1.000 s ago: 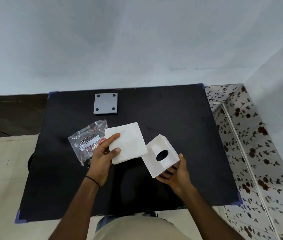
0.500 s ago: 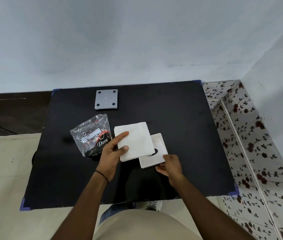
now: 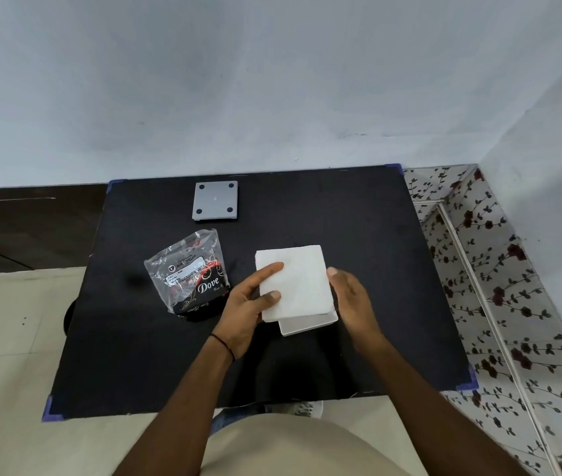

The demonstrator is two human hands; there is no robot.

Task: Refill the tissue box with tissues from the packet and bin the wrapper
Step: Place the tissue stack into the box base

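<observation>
A white stack of tissues (image 3: 298, 281) lies over the white tissue box (image 3: 307, 324), which rests on the black table (image 3: 358, 235) and shows only its near edge below the stack. My left hand (image 3: 248, 304) grips the stack's left edge, thumb on top. My right hand (image 3: 351, 297) sits against the right side of the stack and box, fingers extended; whether it grips the box is unclear. The empty clear plastic wrapper (image 3: 191, 274), printed "Dove", lies on the table to the left of my left hand.
A grey square plate (image 3: 216, 200) with four dark feet lies near the table's far edge. A wall stands right behind the table. Floral floor tiles (image 3: 499, 304) run along the right; pale floor lies to the left.
The box, tilted up in my right hand a second ago, now lies flat on the table. The tissue stack has moved right and covers it. My right hand shifted to the box's right side.
</observation>
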